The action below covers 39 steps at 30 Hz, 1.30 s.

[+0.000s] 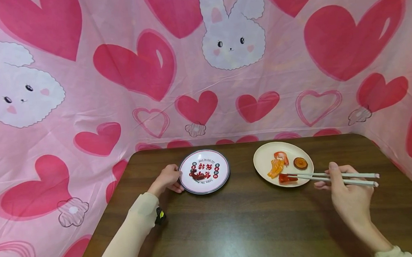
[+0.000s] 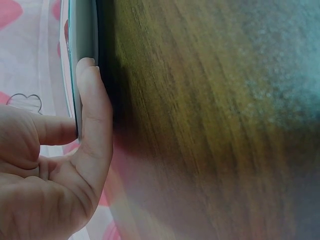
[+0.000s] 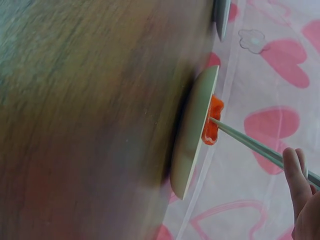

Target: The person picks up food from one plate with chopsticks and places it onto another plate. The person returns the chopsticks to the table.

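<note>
My left hand [image 1: 168,178] grips the left edge of a white plate [image 1: 223,174] with a dark rim and red lettering; a small dark red piece [image 1: 196,175] lies on it. In the left wrist view the fingers [image 2: 95,110] are under the plate, the thumb at its rim. Pale chopsticks [image 1: 354,178] are held in my right hand [image 1: 349,194], their tips at a red piece [image 1: 287,178] on a cream plate [image 1: 263,151]. An orange-yellow piece [image 1: 275,168], a pink-red piece [image 1: 280,156] and a round brown slice [image 1: 300,163] share that plate.
Both plates are on a dark wooden table [image 1: 212,230]. Behind and beside it hangs a pink cloth [image 1: 224,84] with hearts and rabbit faces. A dark band with a yellow mark [image 1: 160,215] is on the left wrist.
</note>
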Available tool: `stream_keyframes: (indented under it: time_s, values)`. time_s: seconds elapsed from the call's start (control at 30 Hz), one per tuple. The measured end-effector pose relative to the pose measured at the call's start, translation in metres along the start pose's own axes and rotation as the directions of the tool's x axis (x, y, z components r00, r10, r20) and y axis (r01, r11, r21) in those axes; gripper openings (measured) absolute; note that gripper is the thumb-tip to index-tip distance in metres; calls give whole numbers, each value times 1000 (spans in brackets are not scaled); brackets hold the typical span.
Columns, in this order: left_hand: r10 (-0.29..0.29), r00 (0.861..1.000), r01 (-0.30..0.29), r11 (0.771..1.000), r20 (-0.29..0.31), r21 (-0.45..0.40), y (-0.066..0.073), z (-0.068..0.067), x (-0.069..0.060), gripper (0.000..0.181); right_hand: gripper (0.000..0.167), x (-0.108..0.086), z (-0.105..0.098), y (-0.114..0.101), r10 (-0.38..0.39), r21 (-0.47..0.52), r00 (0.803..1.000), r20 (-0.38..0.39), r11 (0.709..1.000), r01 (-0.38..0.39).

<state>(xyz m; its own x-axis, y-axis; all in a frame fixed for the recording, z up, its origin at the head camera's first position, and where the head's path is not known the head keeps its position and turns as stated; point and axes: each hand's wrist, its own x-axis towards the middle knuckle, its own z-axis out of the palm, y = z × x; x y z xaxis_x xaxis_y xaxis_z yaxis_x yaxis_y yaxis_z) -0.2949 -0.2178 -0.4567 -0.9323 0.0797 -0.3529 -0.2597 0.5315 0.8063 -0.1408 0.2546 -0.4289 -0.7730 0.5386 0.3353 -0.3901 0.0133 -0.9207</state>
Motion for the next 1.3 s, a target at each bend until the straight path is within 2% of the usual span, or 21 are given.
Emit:
stream_keyframes:
  time_s: [0.33,0.67,0.87,1.1,1.3]
  values:
    - [8,1000,-8,1000,-4,-1,0,1,-1,11,29,0,3,-3,-47,-19,999,22,999,48]
    - [-7,1000,7,1000,-5,-2,0,0,-2,12,27,0,9,-4,-77,47,996,47,996,75]
    - [1,1000,-1,1000,-2,-1,-1,1,-3,12,27,-1,12,-6,-89,41,994,60,995,86]
    - [1,1000,-1,1000,-11,3,-2,1,-2,12,29,-2,19,-9,-141,72,985,103,988,134]
    - [-4,1000,4,1000,-9,0,-1,1,-2,13,29,-3,23,-10,-135,18,985,108,991,134]
